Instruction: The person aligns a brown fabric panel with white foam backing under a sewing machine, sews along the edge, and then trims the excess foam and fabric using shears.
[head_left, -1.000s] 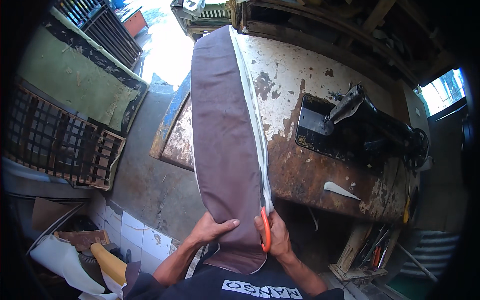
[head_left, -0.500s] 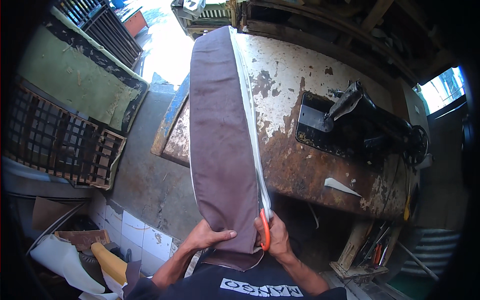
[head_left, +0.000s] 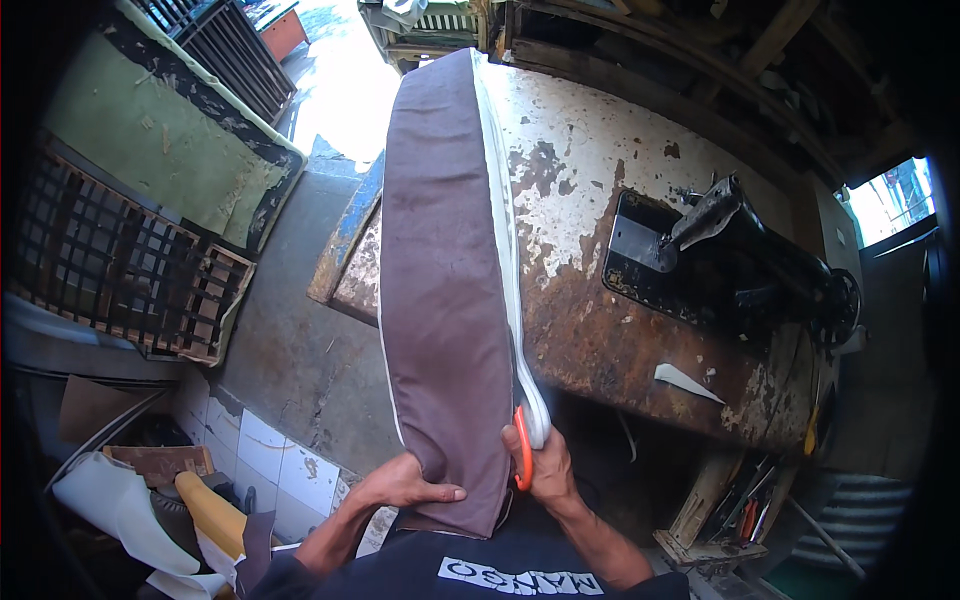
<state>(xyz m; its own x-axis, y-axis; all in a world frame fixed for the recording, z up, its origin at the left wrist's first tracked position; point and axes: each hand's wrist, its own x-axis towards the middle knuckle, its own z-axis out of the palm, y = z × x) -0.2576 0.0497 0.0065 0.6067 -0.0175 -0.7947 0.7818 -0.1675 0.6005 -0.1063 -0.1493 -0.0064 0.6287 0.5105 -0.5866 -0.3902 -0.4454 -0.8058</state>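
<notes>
A long brown fabric piece (head_left: pixel 440 270) with white edging stretches from my body to the far end of the worn table. My left hand (head_left: pixel 408 482) grips its near end, thumb flat on top and fingers hidden beneath. Along the right side runs a white strip (head_left: pixel 536 405), which bends in a loop beside my right hand (head_left: pixel 553 468). That hand is closed on scissors with an orange handle (head_left: pixel 525 452), close to the fabric's right edge. The scissor blades are hidden.
A black sewing machine (head_left: pixel 735 245) stands on the peeling table (head_left: pixel 570 330), with a white scrap (head_left: pixel 688 381) near its front edge. Tools sit in a wooden holder (head_left: pixel 700 510) below. At left are a webbed wooden frame (head_left: pixel 120 265) and a pile of scraps (head_left: pixel 130 510).
The folded flap at the fabric's near end shows less now. The white strip bulges out further beside my right hand. Both hands keep their hold.
</notes>
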